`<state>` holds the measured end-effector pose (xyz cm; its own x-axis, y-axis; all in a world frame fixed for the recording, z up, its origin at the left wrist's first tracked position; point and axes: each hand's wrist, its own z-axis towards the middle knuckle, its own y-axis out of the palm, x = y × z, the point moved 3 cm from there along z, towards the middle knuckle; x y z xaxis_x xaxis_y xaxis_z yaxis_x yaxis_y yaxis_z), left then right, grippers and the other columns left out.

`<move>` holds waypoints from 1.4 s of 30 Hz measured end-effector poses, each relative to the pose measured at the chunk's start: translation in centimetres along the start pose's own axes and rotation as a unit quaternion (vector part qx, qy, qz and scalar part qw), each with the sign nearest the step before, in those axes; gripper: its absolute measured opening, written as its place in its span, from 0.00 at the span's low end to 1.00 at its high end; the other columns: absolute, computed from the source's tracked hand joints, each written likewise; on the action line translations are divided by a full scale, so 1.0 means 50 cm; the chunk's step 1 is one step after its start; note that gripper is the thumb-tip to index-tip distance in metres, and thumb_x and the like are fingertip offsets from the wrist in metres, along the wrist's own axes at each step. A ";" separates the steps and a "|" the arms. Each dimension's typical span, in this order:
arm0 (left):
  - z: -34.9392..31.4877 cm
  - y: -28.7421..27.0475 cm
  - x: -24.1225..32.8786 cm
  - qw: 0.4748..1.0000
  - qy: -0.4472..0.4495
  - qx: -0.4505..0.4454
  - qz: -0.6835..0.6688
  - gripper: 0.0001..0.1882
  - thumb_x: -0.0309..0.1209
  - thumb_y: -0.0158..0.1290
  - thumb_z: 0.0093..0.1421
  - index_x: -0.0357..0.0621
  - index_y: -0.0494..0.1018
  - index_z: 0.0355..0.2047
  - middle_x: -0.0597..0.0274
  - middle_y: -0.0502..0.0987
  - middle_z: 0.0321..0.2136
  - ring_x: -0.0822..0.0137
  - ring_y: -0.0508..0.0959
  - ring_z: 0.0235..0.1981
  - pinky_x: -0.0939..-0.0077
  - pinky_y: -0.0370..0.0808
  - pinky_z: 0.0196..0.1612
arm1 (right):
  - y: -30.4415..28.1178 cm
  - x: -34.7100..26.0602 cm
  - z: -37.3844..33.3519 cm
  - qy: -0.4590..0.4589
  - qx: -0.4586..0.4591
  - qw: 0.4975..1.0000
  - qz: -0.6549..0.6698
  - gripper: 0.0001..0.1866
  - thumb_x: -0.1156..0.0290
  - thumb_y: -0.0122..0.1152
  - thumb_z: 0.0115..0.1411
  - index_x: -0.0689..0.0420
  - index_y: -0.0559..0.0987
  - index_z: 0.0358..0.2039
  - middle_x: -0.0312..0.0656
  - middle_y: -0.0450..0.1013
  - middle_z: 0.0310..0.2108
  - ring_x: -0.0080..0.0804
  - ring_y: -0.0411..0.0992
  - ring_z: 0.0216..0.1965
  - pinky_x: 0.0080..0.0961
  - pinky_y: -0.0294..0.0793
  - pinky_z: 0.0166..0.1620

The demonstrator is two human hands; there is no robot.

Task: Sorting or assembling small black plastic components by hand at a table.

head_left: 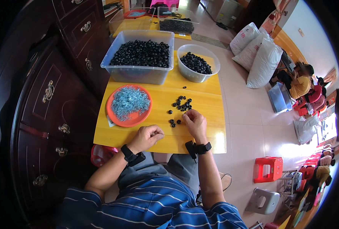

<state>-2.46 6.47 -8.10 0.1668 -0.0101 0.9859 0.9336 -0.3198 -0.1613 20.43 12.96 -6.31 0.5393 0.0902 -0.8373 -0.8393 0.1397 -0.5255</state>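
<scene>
My right hand [195, 123] is at the near edge of a loose cluster of small black ring-shaped parts [183, 102] on the yellow table [162, 110]. Its thumb and fingertips are pinched together; anything between them is too small to make out. Just left of it sit a few more black rings [172, 123]. My left hand [148, 137] hovers or rests near the table's front edge, fingers curled and thumb against them, with their contents hidden. Beyond it lies a round orange-red plate [109, 110] heaped with tiny shiny bluish-silver pieces [130, 102].
A large clear bin [139, 76] and a round clear tub [196, 78], both holding black rings, stand at the table's back. Dark drawers [43, 114] flank the left. White sacks [264, 63], a red stool [268, 170] and a grey stool [263, 200] are rightward, with seated people [299, 86] beyond.
</scene>
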 end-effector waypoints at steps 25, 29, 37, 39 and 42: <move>-0.003 -0.007 -0.023 0.999 0.029 0.025 -0.015 0.04 0.24 0.59 0.63 0.37 0.77 0.35 0.73 0.76 0.24 0.85 0.73 0.23 0.88 0.72 0.28 | -0.321 -0.418 -0.340 -0.095 -0.192 0.697 0.685 0.04 0.75 0.58 0.61 0.60 0.76 0.29 0.47 0.72 0.25 0.33 0.76 0.31 0.30 0.77 0.33; -0.001 0.005 -0.019 0.999 0.034 0.010 -0.005 0.03 0.23 0.59 0.63 0.36 0.77 0.35 0.74 0.76 0.24 0.85 0.72 0.24 0.88 0.71 0.28 | -0.308 -0.420 -0.320 -0.103 -0.198 0.674 0.705 0.07 0.73 0.54 0.64 0.60 0.77 0.30 0.48 0.73 0.27 0.35 0.75 0.30 0.31 0.77 0.34; -0.003 -0.003 -0.015 0.999 0.041 0.014 0.009 0.03 0.23 0.59 0.63 0.36 0.77 0.35 0.74 0.76 0.24 0.86 0.73 0.25 0.89 0.71 0.29 | -0.325 -0.434 -0.311 -0.099 -0.226 0.630 0.736 0.13 0.69 0.47 0.69 0.60 0.78 0.32 0.50 0.74 0.32 0.39 0.74 0.28 0.32 0.78 0.35; -0.003 -0.004 -0.016 0.999 0.042 0.015 0.004 0.03 0.23 0.59 0.62 0.36 0.77 0.35 0.74 0.76 0.24 0.86 0.73 0.25 0.89 0.71 0.29 | -0.347 -0.417 -0.345 -0.098 -0.232 0.621 0.742 0.15 0.68 0.45 0.70 0.60 0.78 0.32 0.50 0.74 0.33 0.40 0.74 0.28 0.33 0.78 0.36; -0.004 -0.002 -0.018 0.999 0.043 0.025 0.016 0.03 0.23 0.59 0.62 0.36 0.77 0.35 0.74 0.76 0.24 0.86 0.73 0.24 0.89 0.71 0.28 | -0.348 -0.470 -0.334 -0.077 -0.245 0.665 0.701 0.12 0.69 0.44 0.71 0.58 0.77 0.38 0.45 0.73 0.33 0.32 0.74 0.32 0.27 0.77 0.39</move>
<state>-2.76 6.30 -8.98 0.1715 -0.1017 0.9799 0.9433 -0.2699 -0.1931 21.19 -8.08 20.01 -0.8287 -0.1026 -0.5502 -0.4254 -0.5234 0.7383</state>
